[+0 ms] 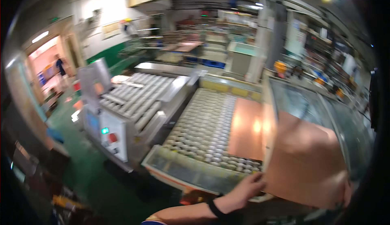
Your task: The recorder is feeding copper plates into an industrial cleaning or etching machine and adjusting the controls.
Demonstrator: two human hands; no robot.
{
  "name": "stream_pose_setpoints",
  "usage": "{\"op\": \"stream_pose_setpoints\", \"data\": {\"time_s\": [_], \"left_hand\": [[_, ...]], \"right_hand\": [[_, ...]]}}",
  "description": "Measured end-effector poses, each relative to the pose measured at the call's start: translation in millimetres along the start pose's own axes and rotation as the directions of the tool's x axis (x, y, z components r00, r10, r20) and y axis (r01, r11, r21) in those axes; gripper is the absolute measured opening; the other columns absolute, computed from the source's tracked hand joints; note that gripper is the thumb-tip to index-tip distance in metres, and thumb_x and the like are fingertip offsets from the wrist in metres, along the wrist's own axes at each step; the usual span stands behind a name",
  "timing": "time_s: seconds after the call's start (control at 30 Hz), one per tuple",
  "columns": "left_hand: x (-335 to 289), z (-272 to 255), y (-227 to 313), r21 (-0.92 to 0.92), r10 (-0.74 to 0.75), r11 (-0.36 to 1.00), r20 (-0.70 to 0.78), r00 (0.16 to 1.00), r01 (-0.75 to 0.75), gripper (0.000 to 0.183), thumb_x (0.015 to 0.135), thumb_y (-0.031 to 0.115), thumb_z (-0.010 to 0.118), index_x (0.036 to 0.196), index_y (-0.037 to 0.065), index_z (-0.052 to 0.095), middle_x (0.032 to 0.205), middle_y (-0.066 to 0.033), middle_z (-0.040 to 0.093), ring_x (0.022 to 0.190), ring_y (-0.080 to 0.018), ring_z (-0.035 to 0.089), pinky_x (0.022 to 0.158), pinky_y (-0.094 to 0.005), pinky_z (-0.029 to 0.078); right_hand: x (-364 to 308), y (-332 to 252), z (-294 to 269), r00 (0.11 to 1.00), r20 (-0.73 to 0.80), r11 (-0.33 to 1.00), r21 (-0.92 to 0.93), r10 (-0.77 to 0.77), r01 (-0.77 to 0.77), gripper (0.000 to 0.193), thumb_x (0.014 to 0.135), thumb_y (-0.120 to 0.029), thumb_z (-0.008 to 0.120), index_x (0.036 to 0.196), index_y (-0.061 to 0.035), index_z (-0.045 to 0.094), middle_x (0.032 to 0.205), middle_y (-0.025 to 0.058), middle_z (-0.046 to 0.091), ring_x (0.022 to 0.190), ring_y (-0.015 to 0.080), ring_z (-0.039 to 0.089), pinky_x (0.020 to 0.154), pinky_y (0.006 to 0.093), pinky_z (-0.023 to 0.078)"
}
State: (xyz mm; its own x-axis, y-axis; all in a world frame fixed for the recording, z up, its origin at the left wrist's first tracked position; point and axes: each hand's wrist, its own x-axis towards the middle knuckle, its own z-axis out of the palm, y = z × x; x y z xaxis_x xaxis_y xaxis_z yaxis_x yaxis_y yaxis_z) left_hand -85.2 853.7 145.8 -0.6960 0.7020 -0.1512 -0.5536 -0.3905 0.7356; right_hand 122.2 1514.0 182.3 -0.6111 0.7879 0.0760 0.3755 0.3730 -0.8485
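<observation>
A large copper-coloured sheet (pixel 306 164) hangs tilted in front of me at the lower right. My left hand (pixel 248 187), with a black band at the wrist, is closed on the sheet's lower left edge. At the lower right edge my right hand (pixel 347 193) grips the same sheet, mostly hidden behind it. Beyond it, a second copper sheet (pixel 245 129) lies flat on the roller conveyor (pixel 203 123), partly hidden by the machine's upright side panel (pixel 268 123).
A clear machine cover (pixel 298 103) stands behind the held sheet. Left of the conveyor is a second roller table (pixel 142 91) with a control panel (pixel 109 133) bearing a lit green button and a red knob. A person (pixel 61 66) stands by the far-left doorway. Green floor (pixel 81 160) runs along the left.
</observation>
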Motion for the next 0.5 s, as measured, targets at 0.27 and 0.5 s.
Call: {"op": "stream_pose_setpoints", "data": {"time_s": [0.27, 0.5], "left_hand": [[-4.1, 30.7, 37.9, -0.106, -0.05, 0.994, -0.279, 0.959, 0.021, 0.029, 0.1, 0.003, 0.053, 0.129, -0.001, 0.055, 0.091, -0.0019, 0.059, 0.073, -0.0087, 0.053, 0.063, -0.0234, 0.047], [7.9, 18.0, 37.3, -0.09, -0.026, 0.996, -0.188, 0.982, 0.009, 0.017, 0.1, 0.002, 0.054, 0.115, 0.0, 0.06, 0.082, -0.0012, 0.055, 0.071, -0.0089, 0.051, 0.06, -0.0241, 0.045]], "right_hand": [[-35.5, -53.4, 33.1, 0.966, -0.077, 0.852, -0.492, -0.247, 0.179, 0.035, 0.09, -0.028, 0.063, 0.093, 0.0068, 0.06, 0.089, 0.0222, 0.064, 0.083, 0.0344, 0.061, 0.076, 0.0424, 0.047], [-56.6, -80.0, 47.7, 0.97, -0.153, 0.897, -0.429, -0.187, 0.106, 0.036, 0.09, -0.03, 0.064, 0.097, 0.006, 0.064, 0.091, 0.0203, 0.067, 0.086, 0.0339, 0.065, 0.078, 0.042, 0.049]]}}
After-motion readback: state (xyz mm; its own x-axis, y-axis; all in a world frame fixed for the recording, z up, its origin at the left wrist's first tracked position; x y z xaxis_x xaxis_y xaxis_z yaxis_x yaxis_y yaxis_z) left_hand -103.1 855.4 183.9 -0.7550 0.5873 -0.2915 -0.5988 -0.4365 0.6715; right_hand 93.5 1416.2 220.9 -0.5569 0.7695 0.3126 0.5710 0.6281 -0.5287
